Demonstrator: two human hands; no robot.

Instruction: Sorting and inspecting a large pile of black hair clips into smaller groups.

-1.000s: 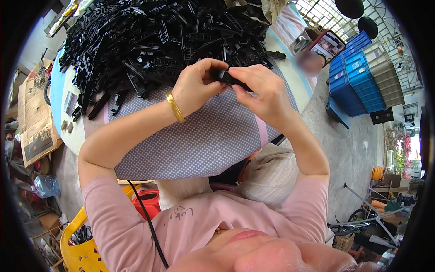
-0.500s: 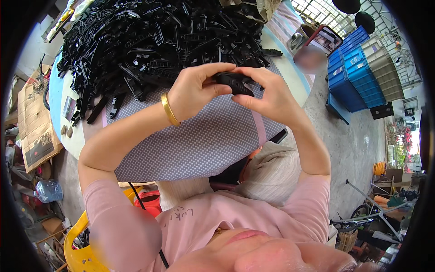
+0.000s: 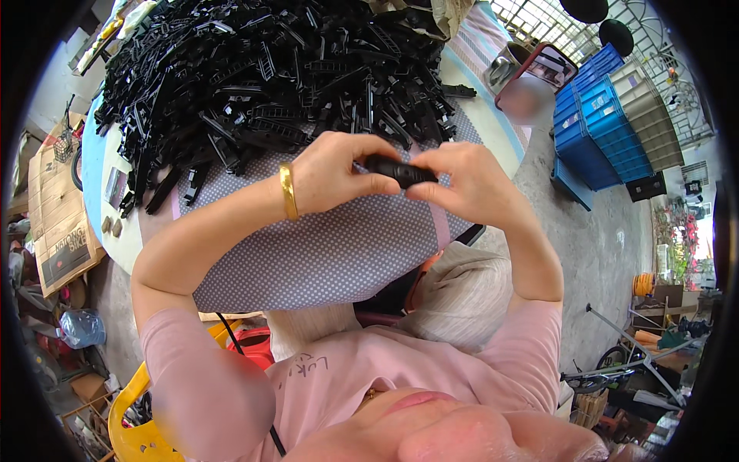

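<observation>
Between my two hands is a small, elongated black plastic part point(image 3: 402, 171), held above the dotted grey cloth point(image 3: 308, 254). My left hand point(image 3: 339, 173), with a gold bangle at the wrist, pinches its left end between thumb and fingers. At the other end, the thumb and fingers of my right hand point(image 3: 462, 181) grip it too. My fingers cover both ends of the part, so its full shape is hidden. Just beyond my hands lies a large heap of black plastic parts point(image 3: 254, 85), many of them long and narrow with ladder-like slots.
A phone point(image 3: 539, 73) in a red case and a metal pot point(image 3: 508, 63) stand at the table's far right. Stacked blue crates point(image 3: 604, 127) are on the floor to the right. Flattened cardboard point(image 3: 58, 219) leans at the left, near a yellow chair point(image 3: 131, 408).
Both hands have come down toward me, away from the heap, with the black part between them. The part now lies flatter and my fingers have shifted on it.
</observation>
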